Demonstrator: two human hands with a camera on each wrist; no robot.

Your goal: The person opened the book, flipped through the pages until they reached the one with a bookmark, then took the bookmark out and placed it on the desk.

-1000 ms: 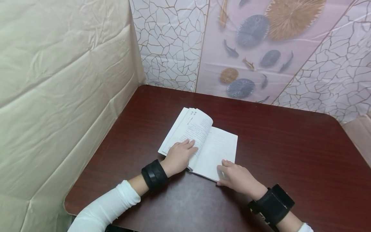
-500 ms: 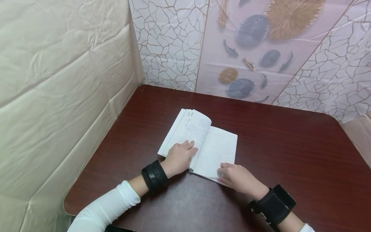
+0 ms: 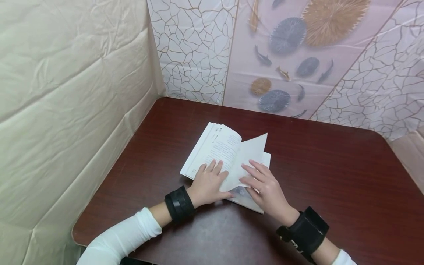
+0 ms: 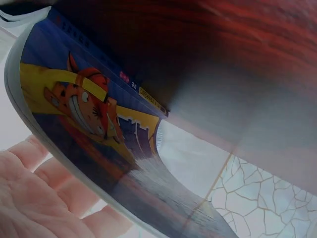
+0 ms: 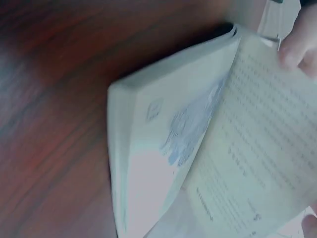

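Note:
An open book (image 3: 225,143) lies on the table, printed text on its left page. My left hand (image 3: 208,186) rests on the lower part of that page, fingers spread, thumb out toward the fold. In the left wrist view its fingers (image 4: 64,188) show beside the curved cover (image 4: 84,99), which bears a cartoon figure. My right hand (image 3: 268,191) holds a raised page (image 3: 250,151) near its lower corner, fingers over it and thumb below. The right wrist view shows text on the underside of the raised page (image 5: 257,134) and a grey picture on the page beneath (image 5: 188,124).
The dark red-brown table (image 3: 331,165) spreads out on all sides of the book. A cream cloth (image 3: 82,92) hangs along the left, and a patterned cloth (image 3: 195,55) stands behind the far edge. Both wrists wear black bands (image 3: 179,204).
My right hand has lifted the right page from its lower corner and moved up and left with it, uncovering the picture below. The left hand has spread its fingers and thumb wider.

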